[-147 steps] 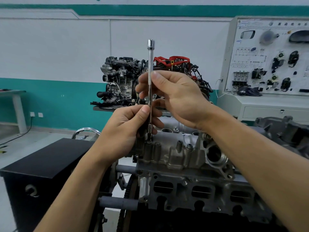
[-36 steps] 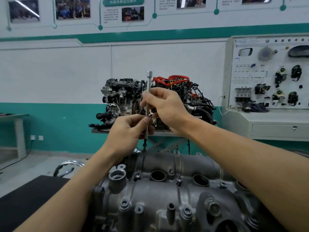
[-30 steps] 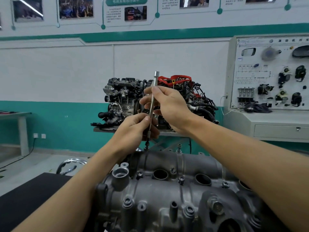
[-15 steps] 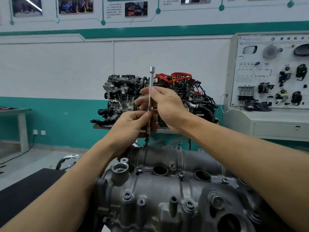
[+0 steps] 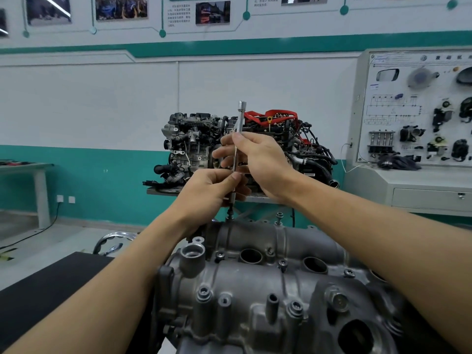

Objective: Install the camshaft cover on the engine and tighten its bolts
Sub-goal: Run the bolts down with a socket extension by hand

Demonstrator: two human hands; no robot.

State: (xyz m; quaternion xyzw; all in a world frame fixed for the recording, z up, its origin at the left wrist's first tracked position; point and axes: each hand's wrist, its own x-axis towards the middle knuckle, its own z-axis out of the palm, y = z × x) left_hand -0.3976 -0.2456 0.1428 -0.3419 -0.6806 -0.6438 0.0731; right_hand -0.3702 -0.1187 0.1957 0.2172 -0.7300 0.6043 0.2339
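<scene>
The grey cast camshaft cover (image 5: 258, 284) lies on the engine in the lower middle, with several bolts seated along it. A long chrome extension bar (image 5: 239, 139) stands nearly upright over a bolt (image 5: 230, 214) at the cover's far edge. My left hand (image 5: 209, 192) pinches the bar's lower part between thumb and fingers. My right hand (image 5: 255, 159) grips the bar higher up, fingers curled round it. Another bolt (image 5: 280, 217) sticks up, raised, to the right on the far edge.
A second complete engine with red parts (image 5: 242, 146) stands on a stand behind. A training panel cabinet (image 5: 419, 139) is at the right. A black box surface (image 5: 51, 284) lies at the lower left, and a table (image 5: 28, 169) at the far left.
Earlier the bar stood on a bolt at the cover's near left side; it now stands on a far-edge bolt. In the last second both hands have kept their hold.
</scene>
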